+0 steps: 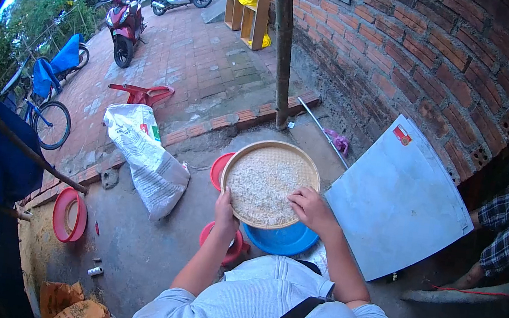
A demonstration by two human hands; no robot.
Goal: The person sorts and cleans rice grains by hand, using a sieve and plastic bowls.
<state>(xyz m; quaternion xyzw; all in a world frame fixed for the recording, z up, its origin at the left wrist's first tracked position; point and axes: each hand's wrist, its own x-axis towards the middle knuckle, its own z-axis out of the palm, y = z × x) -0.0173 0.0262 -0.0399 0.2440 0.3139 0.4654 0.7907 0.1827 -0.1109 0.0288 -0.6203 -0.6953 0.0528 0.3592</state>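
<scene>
A round woven winnowing tray (275, 144) is held up in front of my body, with pale grains (263, 184) that look like rice spread over it. My left hand (226, 211) grips the tray's lower left rim. Over the right side of the tray, my right hand (310, 208) has its fingers bent and pressed together at the grains. What those fingertips hold, if anything, is too small to make out. Below the tray is a blue basin (280, 243), partly covered by it. Red basins (217, 170) show in part at the tray's left and lower left.
A white sack (143, 161) lies left of the tray, with a pink basin (63, 215) farther left. On the right leans a pale flat panel (398, 202), and another person's leg (499, 237) shows beyond. A wooden post (282, 54) stands ahead by a brick ledge (207, 126).
</scene>
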